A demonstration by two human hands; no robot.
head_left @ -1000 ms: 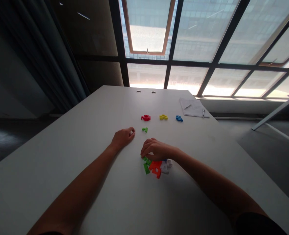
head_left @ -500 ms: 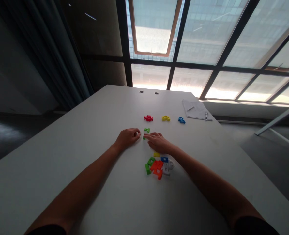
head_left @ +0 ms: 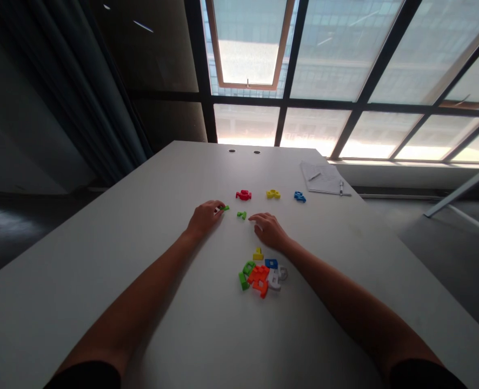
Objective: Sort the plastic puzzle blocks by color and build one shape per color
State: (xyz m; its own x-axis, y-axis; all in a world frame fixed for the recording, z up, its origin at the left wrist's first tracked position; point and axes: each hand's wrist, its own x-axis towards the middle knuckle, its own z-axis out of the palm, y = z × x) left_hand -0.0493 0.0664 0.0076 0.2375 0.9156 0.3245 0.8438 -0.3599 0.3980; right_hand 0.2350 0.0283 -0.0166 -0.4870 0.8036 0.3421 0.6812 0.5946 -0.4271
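Note:
A small green piece (head_left: 225, 208) is pinched between the fingertips of my left hand (head_left: 205, 217), left of centre. Another green piece (head_left: 241, 215) lies on the white table between my hands. Just right of it, my right hand (head_left: 269, 229) rests with its fingers apart and nothing in them. Nearer to me is a pile with orange-red pieces (head_left: 259, 275), green pieces (head_left: 244, 281), white pieces (head_left: 274, 279) and a blue piece (head_left: 271, 263). A yellow piece (head_left: 258, 254) lies at the pile's far side.
Beyond my hands, a red piece (head_left: 243, 195), a yellow piece (head_left: 273, 194) and a blue piece (head_left: 300, 196) form a row on the table (head_left: 174, 183). Paper sheets (head_left: 324, 181) with pens lie at the back right. Windows stand behind the table.
My left hand has moved away and to the left, now with a green piece in its fingers. My right hand has drawn back to the right, off the spot beside the green pieces.

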